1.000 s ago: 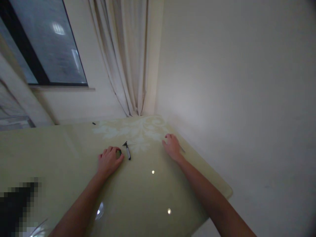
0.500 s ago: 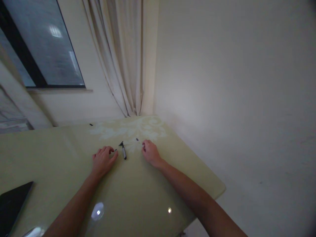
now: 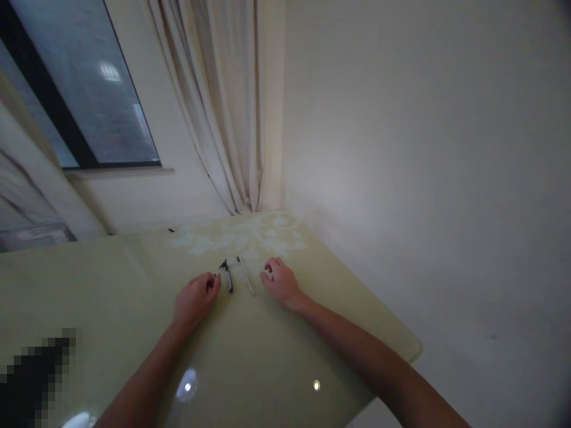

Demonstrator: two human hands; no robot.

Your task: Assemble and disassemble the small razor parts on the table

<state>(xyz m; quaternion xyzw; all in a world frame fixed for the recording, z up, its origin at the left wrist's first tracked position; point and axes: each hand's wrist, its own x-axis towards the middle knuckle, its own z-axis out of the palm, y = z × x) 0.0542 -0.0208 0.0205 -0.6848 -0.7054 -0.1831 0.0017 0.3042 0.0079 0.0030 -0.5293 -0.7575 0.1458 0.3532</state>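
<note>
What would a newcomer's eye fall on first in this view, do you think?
Probably the left hand and right hand, reaching over the pale green table. Between them lie a dark-headed razor and, just right of it, a slender pale stick with a dark tip.

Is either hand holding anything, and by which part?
The right hand holds nothing; its thumb and fingers are apart. Whether the left hand holds something small cannot be told. The razor and toothbrush lie unheld.
</note>
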